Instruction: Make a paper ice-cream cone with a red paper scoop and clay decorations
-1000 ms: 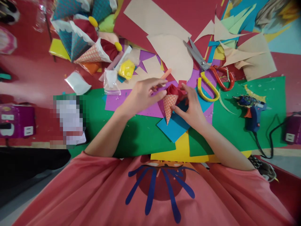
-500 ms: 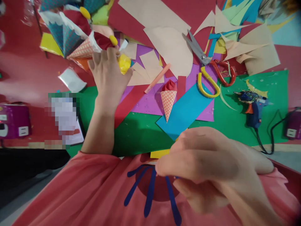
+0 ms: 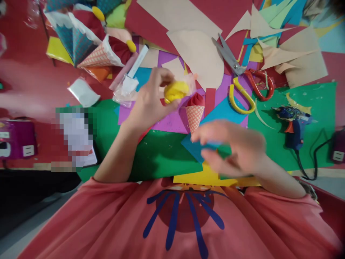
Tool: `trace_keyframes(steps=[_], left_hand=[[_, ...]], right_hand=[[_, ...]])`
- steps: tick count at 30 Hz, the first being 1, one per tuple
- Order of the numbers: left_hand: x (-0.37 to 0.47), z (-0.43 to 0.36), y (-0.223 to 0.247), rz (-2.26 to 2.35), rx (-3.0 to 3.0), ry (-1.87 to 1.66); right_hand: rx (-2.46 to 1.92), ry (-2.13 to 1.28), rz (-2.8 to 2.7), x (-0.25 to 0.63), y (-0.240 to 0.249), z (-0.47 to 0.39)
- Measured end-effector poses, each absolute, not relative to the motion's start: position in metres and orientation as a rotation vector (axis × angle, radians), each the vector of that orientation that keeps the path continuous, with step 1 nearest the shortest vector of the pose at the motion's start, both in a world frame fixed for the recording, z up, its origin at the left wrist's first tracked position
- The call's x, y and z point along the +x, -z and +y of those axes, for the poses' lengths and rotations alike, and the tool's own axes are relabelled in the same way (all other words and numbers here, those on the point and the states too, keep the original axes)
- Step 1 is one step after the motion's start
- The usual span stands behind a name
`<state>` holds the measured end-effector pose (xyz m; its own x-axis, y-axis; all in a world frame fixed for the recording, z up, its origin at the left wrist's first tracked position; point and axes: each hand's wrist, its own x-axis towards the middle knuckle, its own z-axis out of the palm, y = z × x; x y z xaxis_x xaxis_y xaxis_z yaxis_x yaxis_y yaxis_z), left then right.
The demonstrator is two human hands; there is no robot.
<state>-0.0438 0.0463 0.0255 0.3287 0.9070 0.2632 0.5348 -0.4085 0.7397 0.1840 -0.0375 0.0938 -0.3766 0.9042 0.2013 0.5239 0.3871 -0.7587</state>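
My left hand [image 3: 151, 95] grips a lump of yellow modelling clay [image 3: 175, 92] in a clear plastic wrapper, with fingers and thumb on either side of it. Just right of the clay lies a small paper ice cream cone [image 3: 195, 112] with a checked wrapper and a rolled red top. Blurred by motion, my right hand [image 3: 231, 147] hovers below and right of that cone, thumb and fingers apart and nothing seen between them. Beneath it is a blue paper strip [image 3: 226, 113]. Larger paper cones [image 3: 99, 54] with red tops and yellow tips lie at the upper left.
Scissors [image 3: 237, 70] with yellow and red handles lie on cut paper. At the right, a blue glue gun [image 3: 295, 131] trails its cord over green paper [image 3: 161, 151]. A white packet [image 3: 84, 92] and a phone [image 3: 90, 158] are at the left. A white marker [image 3: 138, 61] lies behind my left hand.
My left hand has lifted the yellow clay and brought it right and nearer. My right hand has moved away from my chest, up over the table, and its fingers have parted.
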Motion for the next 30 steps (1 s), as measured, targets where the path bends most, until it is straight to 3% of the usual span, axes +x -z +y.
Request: trace_keyframes(steps=[8,17,30], left_hand=[[-0.018,0.026,-0.016,1.031,2.256,-1.001],[-0.014,0.022,-0.004,0.969,2.193,-1.089],[-0.009,0.019,-0.006,0.933,2.113,-1.202]], right_hand=[[-1.192,-0.688,-1.777,0.203,-0.025,0.016],[-1.156,-1.080,-1.547,0.198,-0.021,0.007],[-1.174,-1.264,-1.491,0.192,-0.019,0.003]])
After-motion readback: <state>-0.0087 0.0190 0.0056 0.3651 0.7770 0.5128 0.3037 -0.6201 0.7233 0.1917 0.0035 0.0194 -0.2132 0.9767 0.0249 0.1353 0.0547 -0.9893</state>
